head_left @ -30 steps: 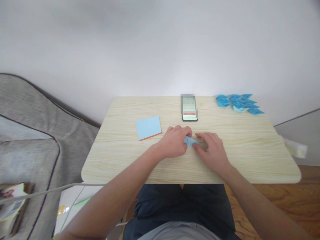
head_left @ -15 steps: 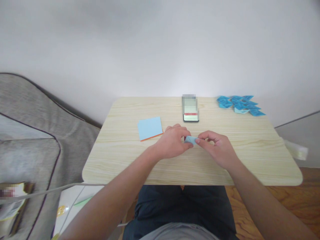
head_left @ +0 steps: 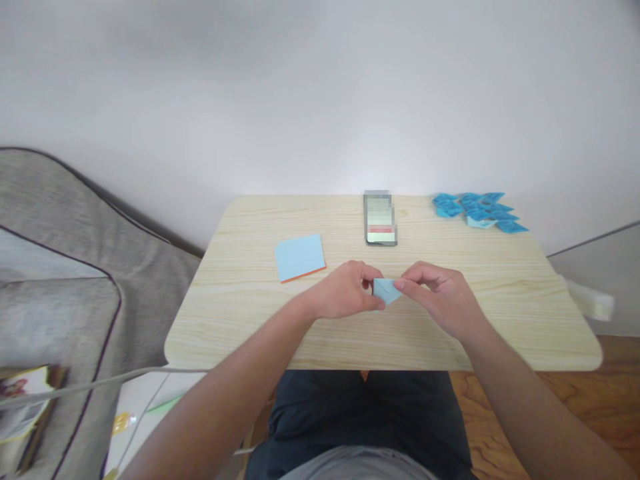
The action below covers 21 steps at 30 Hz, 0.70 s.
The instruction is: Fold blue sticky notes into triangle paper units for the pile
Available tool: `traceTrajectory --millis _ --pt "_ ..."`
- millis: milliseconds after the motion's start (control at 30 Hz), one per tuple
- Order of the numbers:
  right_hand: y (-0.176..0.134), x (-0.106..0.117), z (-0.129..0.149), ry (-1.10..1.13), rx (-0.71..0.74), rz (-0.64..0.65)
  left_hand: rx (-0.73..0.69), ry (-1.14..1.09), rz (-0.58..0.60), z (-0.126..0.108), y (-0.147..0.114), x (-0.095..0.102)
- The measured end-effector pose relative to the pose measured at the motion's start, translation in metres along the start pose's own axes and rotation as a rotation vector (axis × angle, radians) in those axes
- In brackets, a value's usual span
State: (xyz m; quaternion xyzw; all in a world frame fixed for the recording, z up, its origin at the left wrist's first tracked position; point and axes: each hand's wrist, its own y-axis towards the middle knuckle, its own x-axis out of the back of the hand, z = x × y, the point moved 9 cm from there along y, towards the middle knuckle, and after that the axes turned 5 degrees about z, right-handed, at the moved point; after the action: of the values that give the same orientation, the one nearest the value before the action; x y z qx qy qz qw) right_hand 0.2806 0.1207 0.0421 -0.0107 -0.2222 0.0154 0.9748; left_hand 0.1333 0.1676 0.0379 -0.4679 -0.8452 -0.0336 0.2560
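Between my two hands is a small piece of folded light blue paper [head_left: 386,291], held just above the table. My left hand [head_left: 350,290] pinches its left side between thumb and fingers. The right corner is pinched by my right hand [head_left: 434,291], thumb on the near face. A crease line runs across the face turned toward me. Left of my hands lies a stack of light blue paper [head_left: 301,258] with an orange edge at its near side.
A phone [head_left: 381,220] lies at the table's [head_left: 225,313] far edge, its screen lit and blurred. Several folded blue paper pieces [head_left: 480,212] are grouped at the far right. A grey sofa [head_left: 150,293] stands at left, and a cable [head_left: 110,381] passes below the table's left corner.
The folded paper has turned, so more of its face shows as a wider pointed shape. My left hand's fingers have drawn in slightly toward me. Both hands keep their pinch.
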Motion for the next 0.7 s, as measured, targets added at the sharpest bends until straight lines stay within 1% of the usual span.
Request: traceTrajectory --millis 133,333,400,533,600,633,700 --pt "0.001 0.001 -0.006 0.068 -0.018 -0.015 -0.007 -0.042 0.029 -0.002 -0.001 -0.003" --pt "0.001 0.0 -0.008 0.206 -0.04 -0.037 -0.024 -0.187 -0.009 -0.002 0.0 -0.008" --pt "0.0 -0.006 -0.01 0.256 -0.056 -0.023 -0.038 -0.242 -0.052 -0.001 0.0 -0.008" --pt "-0.004 -0.025 -0.009 0.31 -0.018 0.081 -0.052 -0.35 -0.119 0.004 0.001 -0.012" --pt "-0.006 -0.028 -0.01 0.268 -0.003 0.08 -0.073 -0.314 -0.163 0.004 0.0 -0.011" --pt "-0.007 -0.027 -0.01 0.205 0.0 0.062 -0.093 -0.26 -0.202 0.001 -0.002 -0.007" --pt "-0.008 -0.02 -0.006 0.003 0.044 0.002 -0.147 -0.119 -0.292 -0.007 -0.008 0.002"
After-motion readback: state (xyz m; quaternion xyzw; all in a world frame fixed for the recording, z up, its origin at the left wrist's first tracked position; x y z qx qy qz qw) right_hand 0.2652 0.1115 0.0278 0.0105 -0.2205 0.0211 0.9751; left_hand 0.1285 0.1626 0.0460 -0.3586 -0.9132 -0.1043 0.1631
